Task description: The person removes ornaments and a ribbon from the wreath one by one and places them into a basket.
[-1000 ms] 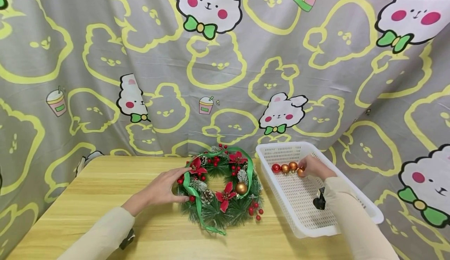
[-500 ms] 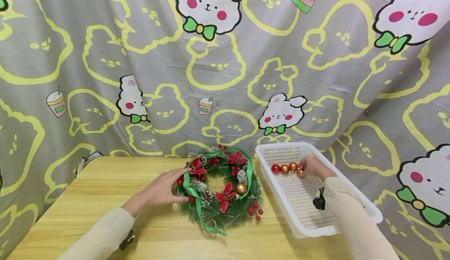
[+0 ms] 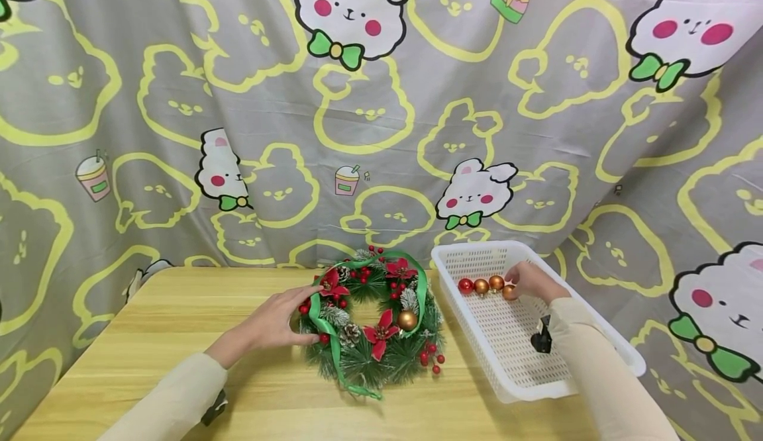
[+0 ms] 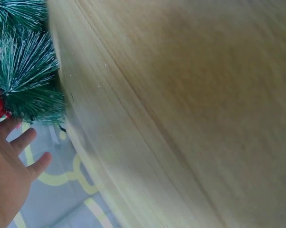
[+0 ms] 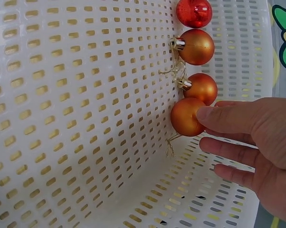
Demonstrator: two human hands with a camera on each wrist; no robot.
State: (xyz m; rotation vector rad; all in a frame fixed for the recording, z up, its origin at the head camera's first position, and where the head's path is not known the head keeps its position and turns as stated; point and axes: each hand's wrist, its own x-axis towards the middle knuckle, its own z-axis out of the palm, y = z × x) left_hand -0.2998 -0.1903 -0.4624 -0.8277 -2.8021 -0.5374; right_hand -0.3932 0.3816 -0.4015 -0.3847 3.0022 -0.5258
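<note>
A green Christmas wreath (image 3: 399, 365) lies flat on the table, trimmed with red poinsettias, berries, pinecones, a gold ball (image 3: 407, 320) and a loose green ribbon (image 3: 334, 348). My left hand (image 3: 271, 322) rests at its left side, thumb and fingers spread, fingertips against the greenery. Inside a white perforated plastic basket (image 3: 515, 345), my right hand (image 3: 536, 282) pinches a matte orange-gold Christmas ball (image 5: 185, 118). In the right wrist view the thumb lies on the ball; some fingers are hidden behind it. Beside it sit two similar balls and a shiny red ball (image 5: 194, 12) in a row.
The basket stands on the right of the wooden table (image 3: 161, 322), close to the wreath. A grey curtain (image 3: 381, 130) with yellow and white cartoon animals hangs behind the table. Small black devices are strapped at both wrists.
Both hands, the wreath and the balls keep their places. The head view has shifted very slightly.
</note>
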